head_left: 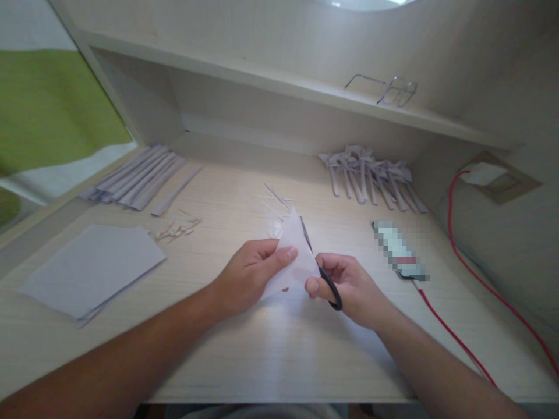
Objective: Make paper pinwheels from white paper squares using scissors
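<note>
Head view | left hand [251,273] pinches paper triangle [296,247] — right hand [349,285] grips scissors [321,267] mid-cut | finished strips [371,177] beyond right hand | uncut sheets [94,267] left of left hand — more apparently remains

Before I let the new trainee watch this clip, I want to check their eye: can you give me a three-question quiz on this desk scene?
1. True or false: the right hand holds scissors with black handles.
2. What does the left hand pinch? A) a pen B) a sheet of paper C) the glasses
3. Fill in: the red cable runs to the ____ lying on the desk to the right of the hands.

Key:
1. True
2. B
3. phone, though it is blurred in the picture
</note>
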The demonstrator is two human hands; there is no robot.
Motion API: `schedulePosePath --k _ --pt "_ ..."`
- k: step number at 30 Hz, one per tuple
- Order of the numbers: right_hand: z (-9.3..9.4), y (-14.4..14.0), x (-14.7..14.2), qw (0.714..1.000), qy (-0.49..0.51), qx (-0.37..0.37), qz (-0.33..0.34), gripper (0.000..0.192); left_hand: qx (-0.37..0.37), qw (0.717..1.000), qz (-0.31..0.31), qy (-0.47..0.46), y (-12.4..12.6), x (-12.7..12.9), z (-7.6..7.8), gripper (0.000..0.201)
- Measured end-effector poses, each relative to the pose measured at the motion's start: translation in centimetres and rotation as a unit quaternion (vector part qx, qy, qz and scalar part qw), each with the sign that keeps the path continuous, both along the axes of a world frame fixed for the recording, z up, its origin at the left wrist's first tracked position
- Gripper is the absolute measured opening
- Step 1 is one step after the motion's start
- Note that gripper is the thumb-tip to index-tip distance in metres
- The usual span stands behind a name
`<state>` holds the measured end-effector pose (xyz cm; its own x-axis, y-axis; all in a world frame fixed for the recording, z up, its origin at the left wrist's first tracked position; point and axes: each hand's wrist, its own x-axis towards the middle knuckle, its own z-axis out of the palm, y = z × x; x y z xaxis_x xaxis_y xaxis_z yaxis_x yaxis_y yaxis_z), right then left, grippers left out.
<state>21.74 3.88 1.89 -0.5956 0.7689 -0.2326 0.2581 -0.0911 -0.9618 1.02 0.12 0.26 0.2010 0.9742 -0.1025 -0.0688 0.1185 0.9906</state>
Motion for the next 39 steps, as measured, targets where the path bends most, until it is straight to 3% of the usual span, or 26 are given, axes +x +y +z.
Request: schedulePosePath --k 8,19,32,39 --pt "-0.2 0.2 0.1 1.0 -0.016 0.001 -0.011 0.041 0.0 1.0 -0.008 0.007 0.1 -0.1 0.0 0.043" --pt "-0.2 0.2 0.0 0.998 0.042 -0.045 -0.003 0.044 0.027 0.998 -0.018 0.05 0.0 0.0 0.2 0.041" --pt "-0.2 -0.1 -0.3 0.998 0.056 -0.036 -0.012 0.042 -0.101 0.992 -0.036 -0.058 0.3 0.3 1.1 0.038" --pt "-0.4 -0.2 -0.3 0.999 0.037 -0.03 -0.009 0.044 -0.07 0.997 -0.036 -0.015 0.3 0.1 0.6 0.04"
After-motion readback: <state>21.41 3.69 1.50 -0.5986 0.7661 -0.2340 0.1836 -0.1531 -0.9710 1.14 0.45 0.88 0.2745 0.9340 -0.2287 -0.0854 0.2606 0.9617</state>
